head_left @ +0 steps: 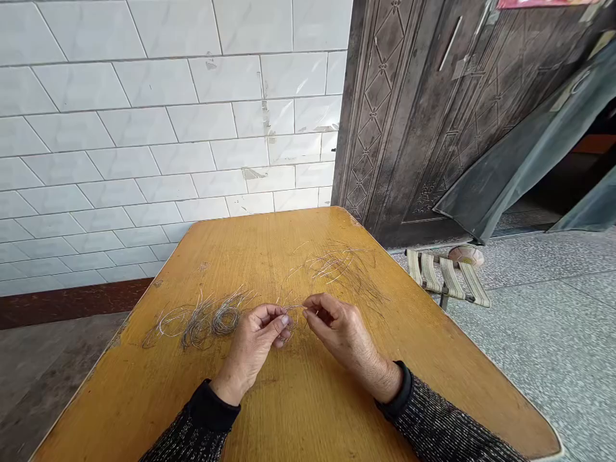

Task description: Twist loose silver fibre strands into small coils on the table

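My left hand (262,337) pinches a thin wire (294,307) between thumb and forefinger above the middle of the table. Close by on its right, my right hand (339,327) has thumb and fingertips closed on the same wire. Other fine wire ends show below and between the fingers; how they join is too small to tell. To the left of my left hand lie coiled wire bundles (226,316), silvery and grey. Beyond my right hand, loose wires (337,264) are spread in a tangle on the tabletop.
The wooden table (289,410) stands against a white tiled wall (144,115). To the right are a dark carved door (380,115), a grey curtain (520,141), a folding stool (450,279) with striped straps, and a ball (466,255) on the speckled floor.
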Motion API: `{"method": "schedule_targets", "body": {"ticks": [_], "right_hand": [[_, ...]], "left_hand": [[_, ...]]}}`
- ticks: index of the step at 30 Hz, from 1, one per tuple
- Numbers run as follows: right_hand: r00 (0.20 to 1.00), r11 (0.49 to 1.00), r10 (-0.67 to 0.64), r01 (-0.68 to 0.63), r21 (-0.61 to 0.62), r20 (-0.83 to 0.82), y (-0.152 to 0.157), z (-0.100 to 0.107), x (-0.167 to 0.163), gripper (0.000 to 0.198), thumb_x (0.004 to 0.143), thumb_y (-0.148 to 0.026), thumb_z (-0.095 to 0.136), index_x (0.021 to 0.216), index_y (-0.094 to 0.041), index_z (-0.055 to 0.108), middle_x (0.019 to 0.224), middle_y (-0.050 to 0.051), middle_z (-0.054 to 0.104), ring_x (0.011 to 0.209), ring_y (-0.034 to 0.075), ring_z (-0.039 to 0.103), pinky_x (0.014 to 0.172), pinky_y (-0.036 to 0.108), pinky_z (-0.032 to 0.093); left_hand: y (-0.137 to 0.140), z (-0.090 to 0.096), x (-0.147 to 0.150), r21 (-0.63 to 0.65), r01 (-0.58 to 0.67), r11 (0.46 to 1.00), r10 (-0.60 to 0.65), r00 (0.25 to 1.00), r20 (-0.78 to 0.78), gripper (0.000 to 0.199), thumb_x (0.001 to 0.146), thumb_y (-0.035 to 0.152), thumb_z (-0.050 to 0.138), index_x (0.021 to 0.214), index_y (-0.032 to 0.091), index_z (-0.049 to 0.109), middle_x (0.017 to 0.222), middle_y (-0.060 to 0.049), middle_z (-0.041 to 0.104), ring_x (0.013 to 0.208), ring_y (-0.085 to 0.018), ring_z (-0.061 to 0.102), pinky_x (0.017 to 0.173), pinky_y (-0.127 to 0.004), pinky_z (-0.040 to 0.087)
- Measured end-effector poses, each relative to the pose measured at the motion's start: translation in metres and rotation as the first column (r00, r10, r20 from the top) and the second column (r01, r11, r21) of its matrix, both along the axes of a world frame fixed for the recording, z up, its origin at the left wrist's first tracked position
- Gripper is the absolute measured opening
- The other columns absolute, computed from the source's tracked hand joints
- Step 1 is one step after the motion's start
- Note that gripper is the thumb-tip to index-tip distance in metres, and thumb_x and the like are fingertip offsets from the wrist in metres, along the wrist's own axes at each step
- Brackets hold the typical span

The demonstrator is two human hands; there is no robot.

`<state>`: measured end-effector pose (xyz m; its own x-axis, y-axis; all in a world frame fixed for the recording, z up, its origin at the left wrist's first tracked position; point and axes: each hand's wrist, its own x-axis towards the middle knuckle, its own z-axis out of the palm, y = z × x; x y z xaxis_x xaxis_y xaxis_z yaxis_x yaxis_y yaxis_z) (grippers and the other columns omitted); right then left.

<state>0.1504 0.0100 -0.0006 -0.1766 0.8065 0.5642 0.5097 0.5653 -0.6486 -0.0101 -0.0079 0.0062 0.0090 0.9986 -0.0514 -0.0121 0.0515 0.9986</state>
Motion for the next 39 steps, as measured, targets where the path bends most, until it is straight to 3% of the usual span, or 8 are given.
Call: {"method": "schedule_targets", "body": {"ticks": [6, 12, 21, 29, 34, 39], "right_hand": [[0.998, 0.996, 0.034, -0.039, -0.081, -0.060, 0.0018, -0.0014, -0.0019, 0.012, 0.076, -0.021, 0.051, 0.078, -0.018, 0.062, 0.059, 0.000, 0.063, 0.048, 0.010, 0.053, 0.046, 0.019, 0.039], [0.993, 0.996, 0.012, -0.022, -0.082, -0.121, 0.0026, -0.0039, -0.0014, 0.012, 0.077, -0.021, 0.050, 0.079, -0.017, 0.062, 0.061, 0.000, 0.063, 0.050, 0.010, 0.053, 0.048, 0.020, 0.040], [0.997, 0.998, 0.012, -0.017, -0.058, -0.074, 0.0016, -0.0044, -0.0020, 0.013, 0.077, -0.021, 0.050, 0.080, -0.018, 0.062, 0.061, 0.000, 0.063, 0.050, 0.010, 0.053, 0.048, 0.020, 0.039], [0.986, 0.981, 0.032, -0.063, -0.184, -0.165, 0.0048, -0.0036, -0.0015, 0.013, 0.078, -0.023, 0.050, 0.080, -0.016, 0.061, 0.061, 0.001, 0.061, 0.048, 0.010, 0.051, 0.048, 0.021, 0.040], [0.991, 0.986, 0.075, -0.091, -0.141, -0.113, 0.0050, 0.0006, 0.0004, 0.012, 0.077, -0.025, 0.054, 0.080, -0.017, 0.062, 0.065, 0.001, 0.062, 0.053, 0.010, 0.052, 0.050, 0.021, 0.040], [0.975, 0.967, 0.192, -0.207, -0.149, -0.111, 0.0048, -0.0026, -0.0008, 0.013, 0.079, -0.024, 0.054, 0.070, -0.018, 0.062, 0.065, 0.001, 0.060, 0.059, 0.011, 0.052, 0.056, 0.022, 0.039]], "left_hand": [[0.0007, 0.0000, -0.0008, -0.017, 0.006, 1.000, -0.005, 0.996, 0.089, 0.027, 0.065, 0.036, 0.069, 0.077, 0.014, 0.060, 0.071, -0.003, 0.059, 0.061, -0.011, 0.054, 0.051, -0.022, 0.041], [0.0009, -0.0001, 0.0007, 0.000, -0.017, 1.000, 0.017, 1.000, 0.008, 0.025, 0.065, 0.035, 0.068, 0.076, 0.014, 0.060, 0.067, 0.001, 0.056, 0.059, -0.011, 0.053, 0.053, -0.023, 0.043], [-0.0004, -0.0020, 0.0007, 0.045, 0.012, 0.999, -0.011, 1.000, -0.027, 0.020, 0.072, 0.034, 0.061, 0.072, 0.014, 0.057, 0.063, 0.001, 0.054, 0.059, -0.011, 0.050, 0.052, -0.023, 0.041], [-0.0018, 0.0000, 0.0001, -0.075, 0.133, 0.988, -0.111, 0.962, 0.249, 0.022, 0.067, 0.034, 0.068, 0.072, 0.015, 0.057, 0.072, -0.001, 0.055, 0.061, -0.009, 0.048, 0.047, -0.019, 0.033], [-0.0019, 0.0000, -0.0009, -0.049, 0.140, 0.989, -0.133, 0.983, 0.130, 0.022, 0.070, 0.035, 0.065, 0.069, 0.015, 0.057, 0.063, 0.001, 0.052, 0.052, -0.006, 0.042, 0.044, -0.019, 0.028], [-0.0056, -0.0005, 0.0013, -0.051, 0.177, 0.983, -0.176, 0.984, 0.034, 0.021, 0.071, 0.035, 0.063, 0.071, 0.016, 0.056, 0.054, 0.004, 0.049, 0.048, -0.007, 0.043, 0.043, -0.020, 0.029]]}}
